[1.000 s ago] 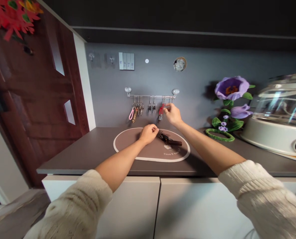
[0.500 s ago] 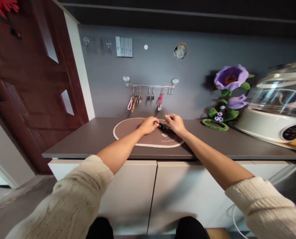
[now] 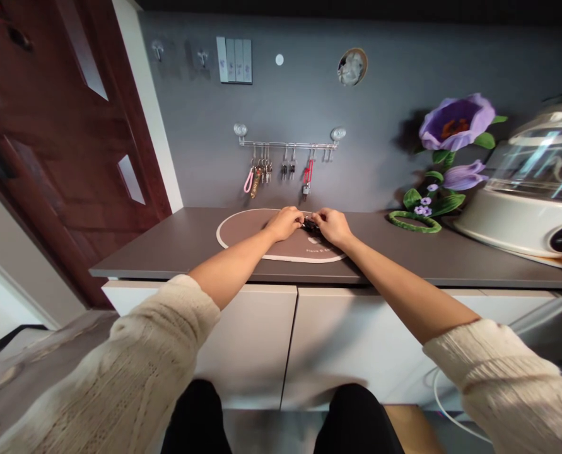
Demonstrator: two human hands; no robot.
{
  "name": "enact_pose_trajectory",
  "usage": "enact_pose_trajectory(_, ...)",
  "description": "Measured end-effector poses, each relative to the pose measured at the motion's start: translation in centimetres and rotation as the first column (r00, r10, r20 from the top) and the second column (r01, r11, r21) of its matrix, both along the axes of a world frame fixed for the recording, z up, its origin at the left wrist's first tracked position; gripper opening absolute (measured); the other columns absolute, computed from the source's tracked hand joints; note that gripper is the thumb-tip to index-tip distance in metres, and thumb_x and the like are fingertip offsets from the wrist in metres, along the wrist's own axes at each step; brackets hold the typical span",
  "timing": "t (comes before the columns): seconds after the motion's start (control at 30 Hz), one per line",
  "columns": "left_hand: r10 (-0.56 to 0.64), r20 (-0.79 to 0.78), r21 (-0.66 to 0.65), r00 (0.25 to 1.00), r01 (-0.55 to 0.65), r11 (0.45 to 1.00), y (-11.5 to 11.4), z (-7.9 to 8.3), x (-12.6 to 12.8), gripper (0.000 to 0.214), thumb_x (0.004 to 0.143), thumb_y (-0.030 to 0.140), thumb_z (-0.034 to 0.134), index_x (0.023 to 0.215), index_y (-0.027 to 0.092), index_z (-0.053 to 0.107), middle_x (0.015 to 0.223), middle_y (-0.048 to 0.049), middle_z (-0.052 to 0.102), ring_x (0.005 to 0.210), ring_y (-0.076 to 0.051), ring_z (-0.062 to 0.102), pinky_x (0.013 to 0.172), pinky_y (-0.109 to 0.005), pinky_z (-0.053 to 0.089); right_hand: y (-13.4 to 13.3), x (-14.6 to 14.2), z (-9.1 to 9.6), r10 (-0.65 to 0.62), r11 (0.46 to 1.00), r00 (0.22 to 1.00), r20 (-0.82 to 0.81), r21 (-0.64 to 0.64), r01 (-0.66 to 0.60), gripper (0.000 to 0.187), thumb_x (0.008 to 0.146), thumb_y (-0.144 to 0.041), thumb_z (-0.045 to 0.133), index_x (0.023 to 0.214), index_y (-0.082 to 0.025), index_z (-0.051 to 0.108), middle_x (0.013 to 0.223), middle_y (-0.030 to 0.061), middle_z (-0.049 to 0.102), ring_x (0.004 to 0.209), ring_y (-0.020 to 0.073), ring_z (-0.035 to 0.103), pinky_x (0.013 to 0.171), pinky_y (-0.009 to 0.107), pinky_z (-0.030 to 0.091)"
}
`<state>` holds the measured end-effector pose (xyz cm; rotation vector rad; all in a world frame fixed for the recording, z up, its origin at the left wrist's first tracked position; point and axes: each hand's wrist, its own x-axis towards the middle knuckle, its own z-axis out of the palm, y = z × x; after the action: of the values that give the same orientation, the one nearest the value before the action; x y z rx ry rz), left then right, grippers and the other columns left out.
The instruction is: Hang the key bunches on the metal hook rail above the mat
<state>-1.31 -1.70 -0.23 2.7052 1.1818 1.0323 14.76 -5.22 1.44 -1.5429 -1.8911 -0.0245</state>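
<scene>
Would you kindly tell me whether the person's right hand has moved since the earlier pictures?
Yes, it has moved down: the right hand was up at the key rail and is now low over the mat.

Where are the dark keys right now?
In the head camera view, the dark keys are in the middle, between the left hand and the right hand, just over the brown oval mat.

Hanging keys (image 3: 262, 178) behind oval mat (image 3: 243, 221)
</scene>
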Motion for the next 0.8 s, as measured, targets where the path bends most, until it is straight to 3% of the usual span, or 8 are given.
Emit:
enact_pose_trajectory(0.47, 0.033, 0.224, -0.07, 0.974, -0.017, 0.997, -0.61, 0.53, -0.4, 0.008, 0.072, 0.015, 0.056, 0.076, 0.015, 0.063, 0.076, -0.0017, 0.063, 0.072, -0.013, 0.053, 0.072, -0.025, 0.041, 0.23, 0.03, -0.18, 0.002, 1.0, 1.0, 0.026, 0.008, -0.002, 0.027, 0.083, -0.03, 0.044, 0.087, -0.016, 0.067, 0.086, 0.0085, 0.068, 0.079, 0.0162, 0.058, 0.071, 0.024, 0.039)
enact_pose_trajectory(0.8, 0.035, 0.515, -0.204, 0.856, 0.083, 0.975, -0.59, 0.8, -0.23, 0.007, 0.069, 0.015, 0.056, 0.074, 0.012, 0.061, 0.068, -0.0005, 0.061, 0.063, -0.009, 0.052, 0.066, -0.023, 0.043, 0.37, 0.06, -0.33, 0.012, 1.0, 1.0, 0.021, 0.017, -0.012, 0.027, 0.084, -0.03, 0.044, 0.087, -0.016, 0.066, 0.087, 0.0087, 0.067, 0.081, 0.0163, 0.059, 0.072, 0.023, 0.039)
